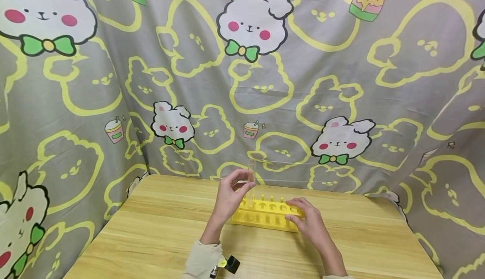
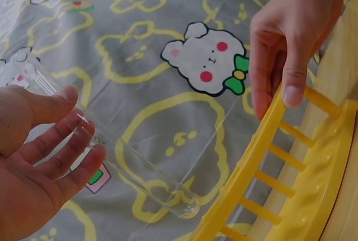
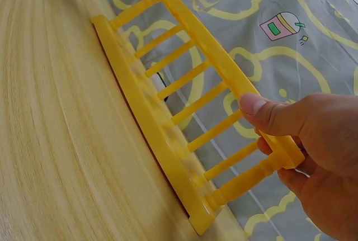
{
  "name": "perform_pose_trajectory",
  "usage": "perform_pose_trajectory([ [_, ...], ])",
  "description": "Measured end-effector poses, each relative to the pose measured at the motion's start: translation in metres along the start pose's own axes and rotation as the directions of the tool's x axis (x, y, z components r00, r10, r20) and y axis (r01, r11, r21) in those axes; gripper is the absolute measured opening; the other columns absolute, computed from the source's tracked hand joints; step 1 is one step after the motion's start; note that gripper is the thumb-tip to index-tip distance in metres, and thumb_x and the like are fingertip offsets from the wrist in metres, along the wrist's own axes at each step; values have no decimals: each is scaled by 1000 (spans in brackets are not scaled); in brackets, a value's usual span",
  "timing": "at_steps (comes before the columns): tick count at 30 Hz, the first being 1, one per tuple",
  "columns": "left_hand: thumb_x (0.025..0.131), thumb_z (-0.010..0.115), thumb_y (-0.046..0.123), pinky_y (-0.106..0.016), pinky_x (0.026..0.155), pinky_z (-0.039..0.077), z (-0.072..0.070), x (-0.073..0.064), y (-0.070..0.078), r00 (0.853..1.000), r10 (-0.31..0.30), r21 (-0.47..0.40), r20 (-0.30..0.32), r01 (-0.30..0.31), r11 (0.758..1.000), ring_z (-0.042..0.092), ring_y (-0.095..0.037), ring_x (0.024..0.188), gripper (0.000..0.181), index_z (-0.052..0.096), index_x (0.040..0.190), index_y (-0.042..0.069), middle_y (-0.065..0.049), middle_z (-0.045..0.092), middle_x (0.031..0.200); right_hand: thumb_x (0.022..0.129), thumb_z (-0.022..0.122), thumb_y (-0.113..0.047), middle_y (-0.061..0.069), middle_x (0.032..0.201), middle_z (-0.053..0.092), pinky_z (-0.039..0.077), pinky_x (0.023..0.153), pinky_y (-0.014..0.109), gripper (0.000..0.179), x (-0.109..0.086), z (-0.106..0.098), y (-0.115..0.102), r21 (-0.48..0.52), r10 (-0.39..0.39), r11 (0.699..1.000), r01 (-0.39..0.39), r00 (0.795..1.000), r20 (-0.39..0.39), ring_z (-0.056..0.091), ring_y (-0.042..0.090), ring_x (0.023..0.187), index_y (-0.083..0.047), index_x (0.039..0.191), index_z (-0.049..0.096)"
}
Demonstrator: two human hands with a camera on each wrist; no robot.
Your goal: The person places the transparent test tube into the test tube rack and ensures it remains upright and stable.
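A clear glass test tube is pinched between the thumb and fingers of my left hand. Its rounded bottom points down, close over the left part of a yellow test tube rack. In the left wrist view the tube slants, with its closed end beside the rack's top rail. My right hand grips the right end of the rack, thumb on the near side of the top rail and fingers behind it. The rack stands on the table, with a row of round holes and short pegs along its top.
The wooden table ends at a grey curtain with cartoon rabbits, which hangs behind it and at both sides. A small black device is strapped at the left sleeve.
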State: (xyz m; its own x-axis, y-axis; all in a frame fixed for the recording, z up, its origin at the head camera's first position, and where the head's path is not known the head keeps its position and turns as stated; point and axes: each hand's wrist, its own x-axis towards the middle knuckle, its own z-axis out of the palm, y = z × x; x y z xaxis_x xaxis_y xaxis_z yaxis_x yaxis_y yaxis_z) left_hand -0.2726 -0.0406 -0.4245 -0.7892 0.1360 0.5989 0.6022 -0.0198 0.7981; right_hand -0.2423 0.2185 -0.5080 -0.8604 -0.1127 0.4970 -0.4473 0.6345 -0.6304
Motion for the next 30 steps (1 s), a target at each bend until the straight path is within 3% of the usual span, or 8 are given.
perform_pose_trajectory([
  [11,92,77,3,-36,83,61,4,-1,1,1000,-9,-5,12,10,1000,70,-29,98,22,69,110,-6,-13,71,99,78,86,-2,6,117,69,55,95,52,40,-1,0,-2,13,12,1000,-13,1000,4,66,32,112,-3,116,75],
  [20,90,78,2,-34,83,61,9,0,-1,1000,0,5,6,0,1000,70,-28,99,21,72,110,2,-13,72,100,79,86,-4,6,118,69,54,97,52,40,-1,0,-2,18,39,999,-39,999,14,66,32,114,-5,117,75],
  [30,90,76,-3,-35,83,61,14,1,0,1000,3,15,14,-4,1000,70,-28,99,22,71,112,0,-13,71,101,78,87,-4,5,117,69,54,97,51,40,0,0,1,13,42,999,-42,999,6,66,31,113,-4,117,75],
])
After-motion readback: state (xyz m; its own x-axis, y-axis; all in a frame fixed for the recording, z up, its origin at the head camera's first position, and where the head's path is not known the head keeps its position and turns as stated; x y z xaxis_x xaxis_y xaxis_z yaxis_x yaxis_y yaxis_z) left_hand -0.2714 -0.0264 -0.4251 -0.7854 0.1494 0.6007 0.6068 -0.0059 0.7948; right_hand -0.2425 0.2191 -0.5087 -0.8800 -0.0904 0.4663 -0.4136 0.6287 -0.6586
